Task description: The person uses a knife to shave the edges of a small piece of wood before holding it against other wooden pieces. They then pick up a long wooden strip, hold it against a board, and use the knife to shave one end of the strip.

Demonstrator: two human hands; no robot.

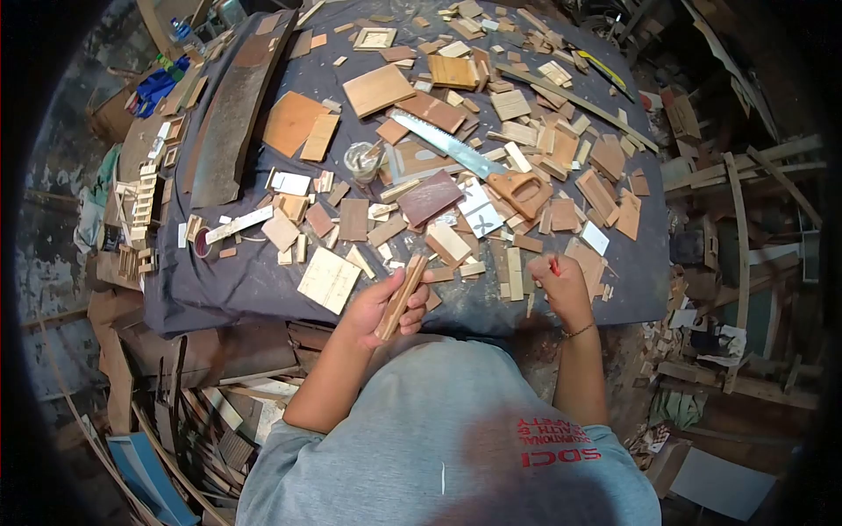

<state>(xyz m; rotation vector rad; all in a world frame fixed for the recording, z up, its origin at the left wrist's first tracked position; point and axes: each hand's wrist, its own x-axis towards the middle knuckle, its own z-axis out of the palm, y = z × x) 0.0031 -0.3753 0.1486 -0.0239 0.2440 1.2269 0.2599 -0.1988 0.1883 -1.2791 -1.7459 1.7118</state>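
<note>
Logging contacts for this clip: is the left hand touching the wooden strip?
Touching. The head view shows the left hand wrapped around the wooden strip, fingers curled over its edge, holding it above the table edge.

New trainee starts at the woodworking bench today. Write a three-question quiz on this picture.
1. True or false: the left hand holds a strip of wood.
2. Which tool lies among the offcuts in the middle of the table? A) hammer B) hand saw C) drill
3. Fill in: the right hand grips a small ____-coloured thing.

Key
1. True; the fingers wrap round the strip.
2. B; the hand saw lies slantwise, its handle toward the person.
3. Red; the red thing is too small to tell what it is.
</note>
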